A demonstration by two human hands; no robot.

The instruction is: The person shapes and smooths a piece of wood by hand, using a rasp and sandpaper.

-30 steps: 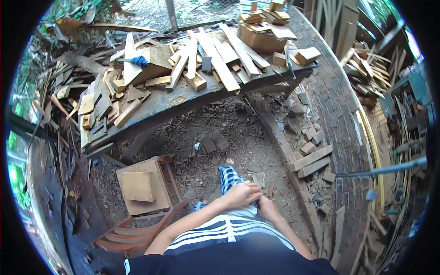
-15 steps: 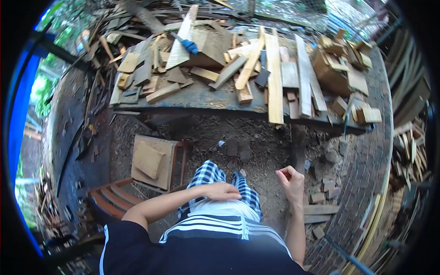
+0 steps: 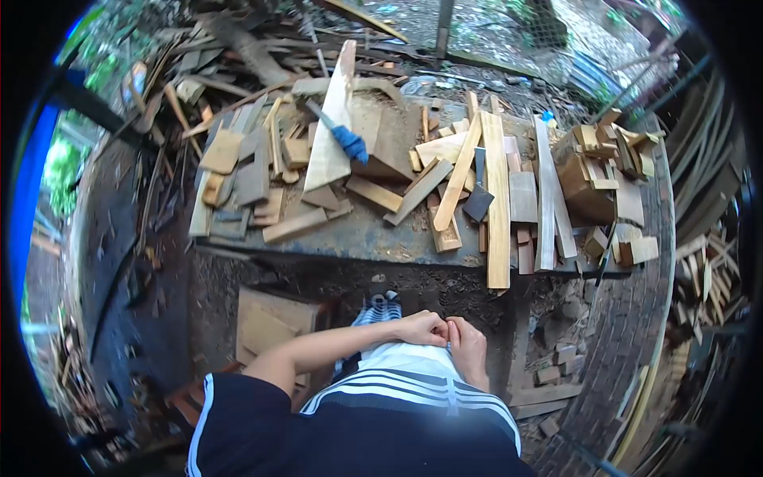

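Observation:
My left hand [image 3: 424, 327] and my right hand [image 3: 468, 347] meet in front of my waist, fingertips close together. Both have bent, closed fingers; whatever is between them, if anything, is too small or hidden to name. Just below them lies the white cloth [image 3: 405, 355] at my waist, under the hem of my dark striped top [image 3: 373, 421]. Checked trousers [image 3: 373, 312] show partly beyond my left forearm.
Ahead stands a workbench [image 3: 358, 250] piled with wood pieces. On it lie a long pale plank [image 3: 497, 207], a dark flat-bladed tool [image 3: 478, 203] and a blue cloth-wrapped handle [image 3: 348, 144]. A chair with a board [image 3: 270, 326] stands left; bricks [image 3: 560, 362] lie right.
My right hand has come in from the right to meet my left at the waist. My view has tilted up, so the bench sits lower and more of the ground behind it shows.

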